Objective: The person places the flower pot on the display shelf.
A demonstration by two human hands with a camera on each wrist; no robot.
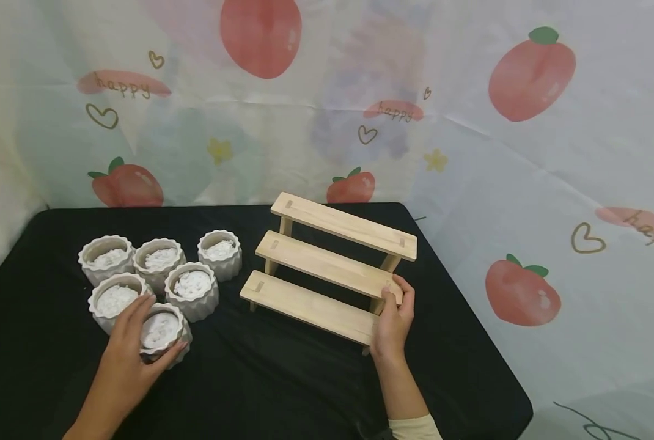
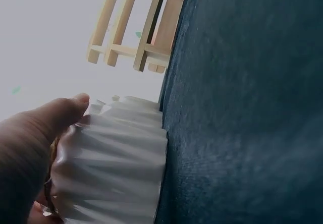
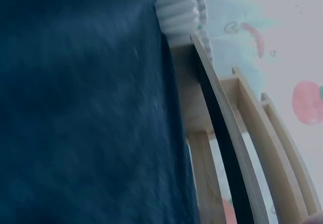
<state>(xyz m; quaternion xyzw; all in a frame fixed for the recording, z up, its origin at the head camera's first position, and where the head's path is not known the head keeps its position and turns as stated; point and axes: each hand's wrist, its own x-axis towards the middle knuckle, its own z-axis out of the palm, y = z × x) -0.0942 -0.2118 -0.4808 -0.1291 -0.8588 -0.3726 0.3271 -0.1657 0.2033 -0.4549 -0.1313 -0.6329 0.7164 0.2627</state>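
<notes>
My left hand (image 1: 119, 357) spans the rim of the nearest white fluted pot (image 1: 160, 330), thumb on its right side and fingers at its left. In the left wrist view the thumb (image 2: 55, 114) lies against the upper edge of this pot (image 2: 113, 163), whose ribbed side stands on the cloth. White crumbly material fills the pot. At the right, my right hand (image 1: 394, 321) grips the right end of a three-step wooden stand (image 1: 310, 308), thumb on top of the middle step. The stand (image 3: 229, 133) fills much of the right wrist view, where the hand is mostly hidden.
Several more white pots (image 1: 195, 308) with white filling cluster behind and beside the held one; one pot (image 1: 229, 266) stands slightly apart, nearer the stand. All rest on a table under black cloth (image 1: 261, 391). A fruit-print curtain (image 1: 283, 128) hangs behind and to the right.
</notes>
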